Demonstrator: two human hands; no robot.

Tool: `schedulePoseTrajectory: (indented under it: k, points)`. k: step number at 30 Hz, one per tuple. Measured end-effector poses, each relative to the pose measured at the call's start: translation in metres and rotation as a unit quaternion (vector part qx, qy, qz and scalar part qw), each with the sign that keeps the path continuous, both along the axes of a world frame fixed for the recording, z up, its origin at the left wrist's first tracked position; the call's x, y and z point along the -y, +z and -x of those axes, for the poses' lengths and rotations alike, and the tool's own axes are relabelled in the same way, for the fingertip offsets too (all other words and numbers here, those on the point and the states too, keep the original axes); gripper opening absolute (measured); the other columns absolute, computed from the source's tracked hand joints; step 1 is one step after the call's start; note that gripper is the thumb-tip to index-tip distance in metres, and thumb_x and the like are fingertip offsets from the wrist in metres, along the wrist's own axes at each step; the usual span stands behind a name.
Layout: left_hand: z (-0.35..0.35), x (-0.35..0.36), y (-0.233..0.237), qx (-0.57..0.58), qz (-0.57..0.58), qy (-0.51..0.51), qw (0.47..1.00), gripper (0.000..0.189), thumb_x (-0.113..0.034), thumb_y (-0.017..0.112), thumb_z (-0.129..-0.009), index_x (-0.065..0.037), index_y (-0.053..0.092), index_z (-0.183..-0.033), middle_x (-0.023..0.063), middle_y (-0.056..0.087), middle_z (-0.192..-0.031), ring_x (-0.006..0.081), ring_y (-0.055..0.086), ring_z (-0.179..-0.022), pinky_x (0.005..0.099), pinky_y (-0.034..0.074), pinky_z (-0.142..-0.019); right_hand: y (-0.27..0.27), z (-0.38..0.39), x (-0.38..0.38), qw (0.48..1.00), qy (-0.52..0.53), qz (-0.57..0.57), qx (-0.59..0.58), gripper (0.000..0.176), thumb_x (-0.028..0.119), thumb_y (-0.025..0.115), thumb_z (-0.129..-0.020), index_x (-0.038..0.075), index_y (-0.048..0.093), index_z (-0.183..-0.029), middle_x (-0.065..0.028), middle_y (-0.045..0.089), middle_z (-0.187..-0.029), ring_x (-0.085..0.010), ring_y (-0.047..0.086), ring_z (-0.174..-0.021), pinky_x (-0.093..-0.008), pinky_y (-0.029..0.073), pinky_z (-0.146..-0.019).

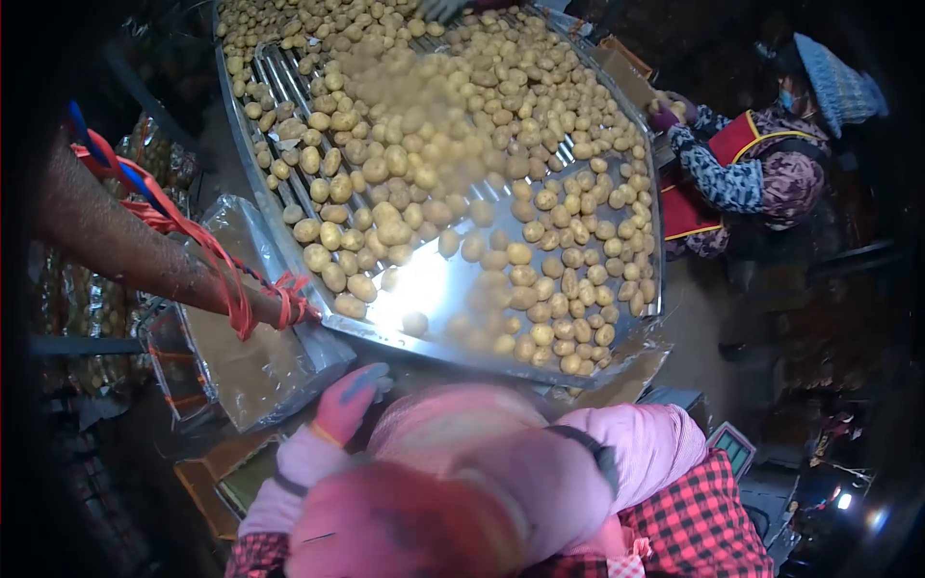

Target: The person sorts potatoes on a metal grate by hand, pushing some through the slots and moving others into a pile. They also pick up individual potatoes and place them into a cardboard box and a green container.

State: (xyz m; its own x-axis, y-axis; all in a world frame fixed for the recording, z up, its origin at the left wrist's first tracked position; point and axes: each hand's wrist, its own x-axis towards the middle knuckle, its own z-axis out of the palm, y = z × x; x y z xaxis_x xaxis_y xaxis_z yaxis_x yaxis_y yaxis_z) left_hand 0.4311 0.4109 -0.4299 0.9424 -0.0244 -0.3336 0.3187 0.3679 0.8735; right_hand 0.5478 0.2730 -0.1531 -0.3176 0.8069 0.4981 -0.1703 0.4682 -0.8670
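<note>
My left hand (349, 397), in a pink glove with grey-blue fingertips, is just below the near left edge of a metal sorting table (438, 354). Its fingers are partly hidden and blurred, so I cannot make out their pose or any held thing. A pink sleeve (636, 445) shows on the right, but my right hand is not visible. Many potatoes (568, 284) cover the slatted and flat metal surface, some blurred. Bright glare lies on the bare metal near the front.
At the right edge, a person (790, 178) in a blue hat holds something against a box (624, 79). Another person's gloved hand (443, 8) reaches in at the top. A plastic-lined box (251, 356) and a pole (145, 236) tied with red strips stand left.
</note>
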Motion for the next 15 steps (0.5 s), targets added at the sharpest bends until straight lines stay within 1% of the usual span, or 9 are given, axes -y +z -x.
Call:
schedulePoseTrajectory:
  k: [2, 5, 6, 8, 9, 10, 12, 14, 15]
  points:
    - [0.003, -0.008, -0.007, 0.032, -0.031, 0.042, 0.998, 0.034, -0.011, 0.056, -0.103, 0.005, 0.06, -0.133, 0.0107, 0.07, -0.118, 0.0127, 0.063, -0.104, 0.0264, 0.05, -0.089, 0.002, -0.006, -0.002, 1.0, 0.014, 0.013, -0.009, 0.037, 0.024, 0.071, -0.084, 0.009, 0.071, -0.117, -0.0128, 0.071, -0.112, -0.0335, 0.068, -0.101, -0.0417, 0.054, -0.088]
    - [-0.008, 0.002, -0.004, 0.022, -0.034, 0.019, 0.999, 0.033, -0.011, 0.055, -0.103, 0.005, 0.061, -0.131, 0.0116, 0.069, -0.122, 0.0153, 0.064, -0.108, 0.0282, 0.05, -0.094, 0.002, -0.009, -0.004, 0.999, 0.024, 0.007, -0.024, 0.036, 0.024, 0.071, -0.085, 0.008, 0.071, -0.118, -0.013, 0.071, -0.113, -0.0333, 0.069, -0.101, -0.0412, 0.054, -0.088]
    - [-0.014, 0.009, 0.0, -0.013, 0.025, 0.03, 0.999, 0.034, -0.011, 0.056, -0.102, 0.005, 0.061, -0.132, 0.0129, 0.068, -0.125, 0.0179, 0.065, -0.111, 0.0305, 0.049, -0.1, 0.002, -0.012, -0.003, 0.999, 0.027, 0.005, -0.03, 0.036, 0.024, 0.071, -0.086, 0.008, 0.071, -0.118, -0.0131, 0.072, -0.113, -0.0332, 0.069, -0.101, -0.041, 0.054, -0.088]
    - [-0.026, 0.019, 0.009, 0.039, -0.046, 0.006, 0.998, 0.035, -0.009, 0.058, -0.101, 0.006, 0.06, -0.133, 0.0132, 0.068, -0.126, 0.0187, 0.067, -0.111, 0.0322, 0.048, -0.104, -0.006, -0.02, 0.004, 0.998, 0.038, 0.015, -0.046, 0.036, 0.024, 0.071, -0.087, 0.007, 0.071, -0.119, -0.0133, 0.072, -0.113, -0.033, 0.069, -0.102, -0.0407, 0.054, -0.088]
    - [-0.028, 0.025, 0.002, 0.026, -0.028, 0.012, 0.999, 0.037, -0.007, 0.059, -0.099, 0.005, 0.059, -0.133, 0.014, 0.069, -0.124, 0.0213, 0.066, -0.112, 0.0337, 0.049, -0.104, -0.011, -0.024, 0.007, 0.997, 0.041, 0.023, -0.055, 0.036, 0.023, 0.071, -0.087, 0.007, 0.071, -0.119, -0.0134, 0.072, -0.113, -0.033, 0.069, -0.102, -0.0406, 0.054, -0.088]
    - [-0.035, 0.03, -0.008, 0.065, -0.066, 0.012, 0.996, 0.037, -0.008, 0.06, -0.099, 0.005, 0.06, -0.134, 0.0146, 0.068, -0.125, 0.0226, 0.066, -0.114, 0.0346, 0.048, -0.104, -0.019, -0.026, 0.009, 0.997, 0.045, 0.028, -0.064, 0.036, 0.023, 0.07, -0.088, 0.007, 0.071, -0.12, -0.0135, 0.072, -0.114, -0.0329, 0.069, -0.102, -0.0404, 0.054, -0.088]
    - [-0.047, 0.032, -0.017, 0.128, -0.143, -0.021, 0.981, 0.037, -0.008, 0.061, -0.098, 0.003, 0.06, -0.134, 0.0157, 0.068, -0.126, 0.0251, 0.064, -0.117, 0.0364, 0.048, -0.105, -0.049, -0.045, 0.034, 0.996, -0.061, 0.058, -0.025, 0.036, 0.023, 0.07, -0.089, 0.006, 0.07, -0.12, -0.0137, 0.072, -0.114, -0.0327, 0.069, -0.102, -0.0401, 0.055, -0.088]
    - [-0.078, 0.028, 0.01, 0.114, -0.236, -0.022, 0.965, 0.039, -0.01, 0.063, -0.097, 0.001, 0.06, -0.134, 0.0169, 0.066, -0.129, 0.027, 0.062, -0.121, 0.038, 0.046, -0.107, -0.093, -0.071, 0.082, 0.93, -0.307, 0.132, 0.153, 0.032, 0.02, 0.066, -0.096, 0.002, 0.069, -0.122, -0.0141, 0.072, -0.114, -0.027, 0.07, -0.103, -0.0372, 0.053, -0.093]
    - [-0.095, 0.031, 0.019, 0.113, -0.277, -0.026, 0.954, 0.039, -0.011, 0.064, -0.097, 0.001, 0.061, -0.134, 0.0174, 0.065, -0.13, 0.028, 0.061, -0.123, 0.0388, 0.045, -0.108, -0.102, -0.077, 0.111, 0.88, -0.387, 0.268, 0.068, 0.032, 0.019, 0.066, -0.096, 0.003, 0.069, -0.123, -0.0133, 0.072, -0.116, -0.0239, 0.069, -0.105, -0.0362, 0.052, -0.095]
